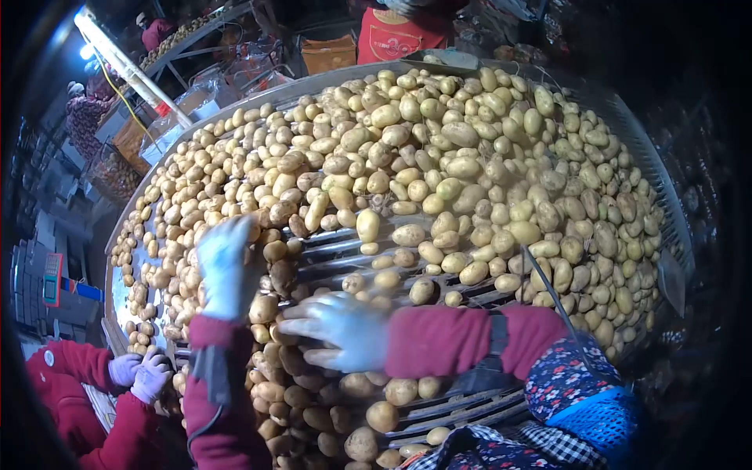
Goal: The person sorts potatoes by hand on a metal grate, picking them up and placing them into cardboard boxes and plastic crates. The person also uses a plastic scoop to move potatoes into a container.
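My left hand [224, 262], in a pale glove below a maroon sleeve, is over the potatoes at the left of centre. Motion blurs its fingers, so their grip does not show. My right hand [341, 330], gloved the same way, reaches in from the right with fingers apart, over or touching potatoes on the bars. Brown, soil-marked potatoes [262, 309] lie between the two hands. More loose potatoes [384, 417] rest below my right hand. Dark straps circle both sleeves.
A large heap of potatoes [462, 168] covers the slatted metal table [337, 254]. Another person's gloved hands [145, 372] are at the lower left. A floral cloth with blue mesh [599, 419] is at the lower right, near a thin dark rod [552, 294]. A person in a red apron [399, 39] stands beyond.
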{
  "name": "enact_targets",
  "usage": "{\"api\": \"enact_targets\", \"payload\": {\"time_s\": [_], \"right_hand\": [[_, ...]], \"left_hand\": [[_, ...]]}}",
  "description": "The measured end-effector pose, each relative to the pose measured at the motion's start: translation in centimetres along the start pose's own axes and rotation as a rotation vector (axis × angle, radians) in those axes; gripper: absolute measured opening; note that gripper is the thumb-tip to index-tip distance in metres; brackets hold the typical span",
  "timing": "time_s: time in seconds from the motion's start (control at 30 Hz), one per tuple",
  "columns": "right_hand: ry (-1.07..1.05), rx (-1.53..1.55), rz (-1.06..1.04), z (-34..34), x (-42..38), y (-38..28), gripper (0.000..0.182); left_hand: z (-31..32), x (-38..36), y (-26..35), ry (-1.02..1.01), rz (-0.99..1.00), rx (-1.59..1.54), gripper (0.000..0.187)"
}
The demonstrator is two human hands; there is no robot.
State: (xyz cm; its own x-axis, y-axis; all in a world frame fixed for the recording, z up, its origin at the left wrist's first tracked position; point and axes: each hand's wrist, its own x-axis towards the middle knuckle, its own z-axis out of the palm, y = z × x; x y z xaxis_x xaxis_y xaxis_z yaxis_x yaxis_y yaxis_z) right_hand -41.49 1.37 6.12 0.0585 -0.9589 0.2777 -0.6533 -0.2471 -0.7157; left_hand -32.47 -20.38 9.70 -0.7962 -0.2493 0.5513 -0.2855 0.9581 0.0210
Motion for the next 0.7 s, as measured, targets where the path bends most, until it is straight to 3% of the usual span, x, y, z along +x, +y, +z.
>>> {"api": "enact_targets", "payload": {"time_s": [0.07, 0.1, 0.17, 0.23, 0.27, 0.37, 0.43, 0.53, 0.6, 0.63, 0.7], "right_hand": [[0.132, 0.015, 0.006, -1.9, -1.9, 0.4, 0.056], [0.329, 0.005, -0.067, -2.4, -2.5, 0.9, 0.056], [0.363, -0.074, 0.013, -4.9, -4.3, 1.3, 0.053], [0.337, 0.054, 0.16, -7.6, -5.9, 1.2, 0.044], [0.409, 0.059, 0.227, -7.7, -6.6, 1.6, 0.044], [0.622, 0.416, 0.456, -6.4, -7.5, 3.0, 0.042], [0.657, 0.435, 0.475, -6.0, -7.7, 3.6, 0.041], [0.665, 0.436, 0.486, -7.1, -7.7, 3.5, 0.04], [0.691, 0.265, 0.421, -7.3, -8.1, 4.9, 0.039], [0.718, 0.381, 0.478, -7.7, -8.2, 4.5, 0.037], [0.727, 0.402, 0.473, -7.9, -8.4, 4.4, 0.036]], "left_hand": [[4.9, 4.6, 2.6, -0.181, 0.01, -0.016, 0.036], [8.1, 6.4, 3.5, -0.169, -0.006, -0.065, 0.035], [13.4, 9.0, 4.8, -0.369, -0.128, 0.039, 0.047], [15.1, 9.8, 7.2, -0.354, -0.158, 0.151, 0.053], [15.1, 10.0, 8.2, -0.409, -0.177, 0.148, 0.054], [17.0, 8.0, 7.4, -0.268, -0.085, -0.005, 0.05], [14.1, 6.5, 8.8, -0.138, 0.011, -0.162, 0.047], [10.0, 2.3, 9.7, -0.293, 0.139, -0.171, 0.06], [7.5, -0.7, 10.9, -0.337, 0.165, -0.175, 0.063], [5.9, -1.5, 11.4, -0.437, 0.106, -0.215, 0.06], [4.4, -2.7, 10.5, -0.435, 0.126, -0.232, 0.048]]}}
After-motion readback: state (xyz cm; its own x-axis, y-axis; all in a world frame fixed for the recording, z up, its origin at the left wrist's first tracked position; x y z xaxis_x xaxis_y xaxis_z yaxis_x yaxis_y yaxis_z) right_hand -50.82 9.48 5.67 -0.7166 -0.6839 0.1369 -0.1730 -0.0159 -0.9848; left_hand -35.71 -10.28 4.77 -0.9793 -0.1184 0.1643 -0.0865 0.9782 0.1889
